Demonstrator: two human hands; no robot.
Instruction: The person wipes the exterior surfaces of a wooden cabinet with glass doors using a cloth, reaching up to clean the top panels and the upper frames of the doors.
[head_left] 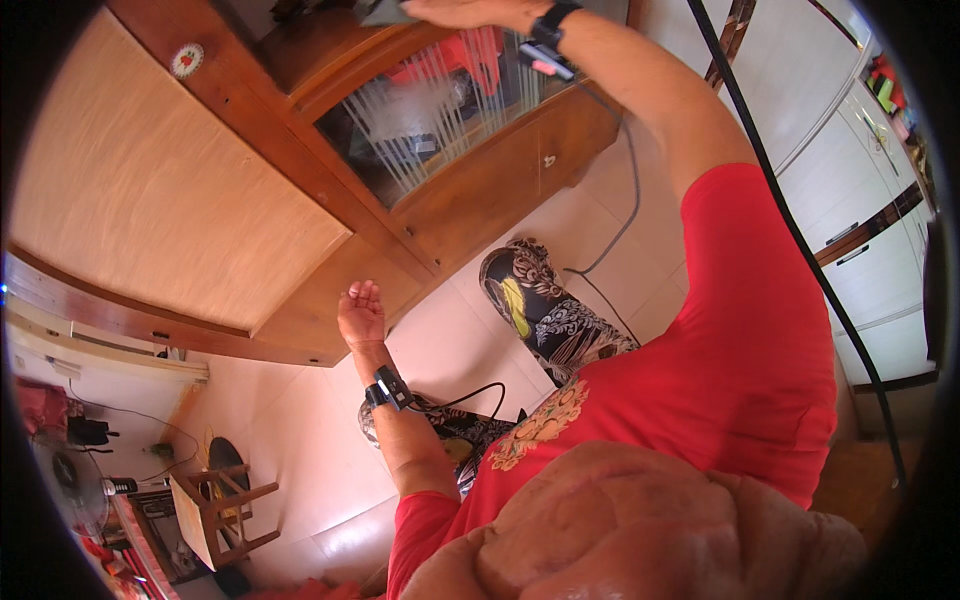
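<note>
My right hand (470,12) reaches up to the cabinet at the top edge of the view and is partly cut off there. A grey piece of cloth (385,12) shows under its fingers, above the cabinet's wooden ledge (335,50). Low beside the wooden cabinet (330,190), my left hand (362,315) is held palm up with its fingers loosely curled, and nothing shows in it. Below the ledge is a glass pane (420,105) with pale vertical stripes; red and dark things show behind it. Both wrists wear black bands with small devices.
Pale floor tiles (300,430) lie between the cabinet and my patterned trouser legs (550,310). A black cable (800,240) hangs at the right, before white cupboards (880,270). At lower left are a wooden stool (215,510) and a fan (75,490).
</note>
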